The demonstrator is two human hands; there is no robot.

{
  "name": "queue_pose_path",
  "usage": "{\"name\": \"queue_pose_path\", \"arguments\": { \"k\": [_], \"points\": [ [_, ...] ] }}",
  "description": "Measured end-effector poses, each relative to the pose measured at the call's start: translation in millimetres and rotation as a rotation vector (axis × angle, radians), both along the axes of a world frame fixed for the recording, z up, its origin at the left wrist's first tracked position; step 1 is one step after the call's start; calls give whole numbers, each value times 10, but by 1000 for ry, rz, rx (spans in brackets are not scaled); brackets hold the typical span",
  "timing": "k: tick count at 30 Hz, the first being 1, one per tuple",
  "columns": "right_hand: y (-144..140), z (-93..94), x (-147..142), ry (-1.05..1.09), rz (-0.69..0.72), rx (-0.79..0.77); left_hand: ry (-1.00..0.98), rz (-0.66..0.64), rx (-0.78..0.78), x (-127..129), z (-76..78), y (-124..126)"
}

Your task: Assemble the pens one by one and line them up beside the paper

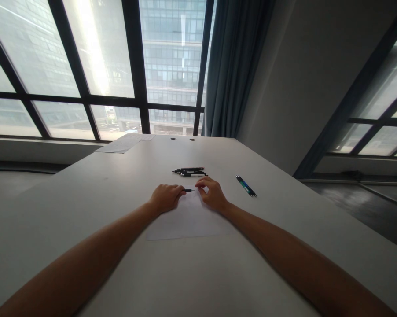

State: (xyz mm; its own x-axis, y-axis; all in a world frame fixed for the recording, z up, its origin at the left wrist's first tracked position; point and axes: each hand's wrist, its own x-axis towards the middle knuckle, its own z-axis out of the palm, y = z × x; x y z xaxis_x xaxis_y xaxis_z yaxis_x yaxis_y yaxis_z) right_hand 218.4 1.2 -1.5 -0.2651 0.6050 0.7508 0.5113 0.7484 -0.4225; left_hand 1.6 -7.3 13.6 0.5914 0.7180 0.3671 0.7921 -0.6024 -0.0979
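- Leftmost, the window [96,66] fills the upper left of the frame, its dark bars crossing in front of pale buildings; below it a sill runs along the left edge.
- Next, the surface [86,198], a wide pale grey top, slopes from the lower left up to the frame's middle; its left edge runs on a slant from the left border toward a loose sheet [124,144] lying at the far corner. All the room between that edge and the forearms lies bare.
- Left of centre, the left hand [165,198] rests knuckles up on the surface, curled shut on the black pen [189,190], whose short visible end sticks out rightward from the fingers.
- Under and between both hands lies the white paper [185,222], flat, its near edge just below the frame's middle and well back from the surface's near edge.
- Just above the hands, a small pile of dark pens [190,171] lies crosswise, near the hands but apart from them; beyond it two small dark holes [182,139] sit close to the far edge.
- Right of centre, the right hand [213,193] lies with fingers bent, fingertips at the pen's free end; whether they pinch it I cannot tell. The two hands sit close together, not touching each other.
- Further right, a blue-green pen [246,186] lies alone on a slant, well apart from the hands, with bare surface round it up to the right edge.
- Rightmost, a blue-grey curtain [233,66] hangs in the upper middle, then a plain wall, then a second window at the right border.
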Motion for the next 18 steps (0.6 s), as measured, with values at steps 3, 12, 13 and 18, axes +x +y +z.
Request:
{"name": "queue_pose_path", "arguments": {
  "k": [3, 12, 13, 18],
  "points": [
    [23, 15, 6, -4, -49, -34, -14, -4, -1, -1, -4, 4],
    [360, 39, 516, -130, -456, -302, -28, -23, -2, -5, -36, 30],
    [390, 23, 570, -146, -503, -320, -29, -22, -5, -5, -38, 31],
    [443, -37, 652, -193, -573, -350, -39, -27, -8, -7, -44, 31]
  ]
}}
